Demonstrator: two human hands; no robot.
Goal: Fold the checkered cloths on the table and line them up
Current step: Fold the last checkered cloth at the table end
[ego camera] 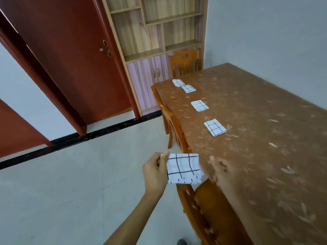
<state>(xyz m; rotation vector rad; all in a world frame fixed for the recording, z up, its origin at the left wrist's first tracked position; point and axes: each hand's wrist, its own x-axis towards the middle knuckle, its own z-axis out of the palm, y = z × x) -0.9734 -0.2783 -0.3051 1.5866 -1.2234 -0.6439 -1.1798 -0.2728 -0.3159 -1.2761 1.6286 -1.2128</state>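
My left hand pinches the left edge of a folded white cloth with black grid lines, held in the air over the floor beside the table's near left edge. My right hand hovers just right of the cloth, blurred, fingers loosely curled, holding nothing. Several folded checkered cloths lie in a row along the left side of the brown table: the nearest cloth, a middle cloth, and two far cloths, one and another.
Wooden chairs stand along the table's left side, one below my hands, another further on, and a third at the far end. A red door and a shelf cabinet stand behind. Tiled floor lies left.
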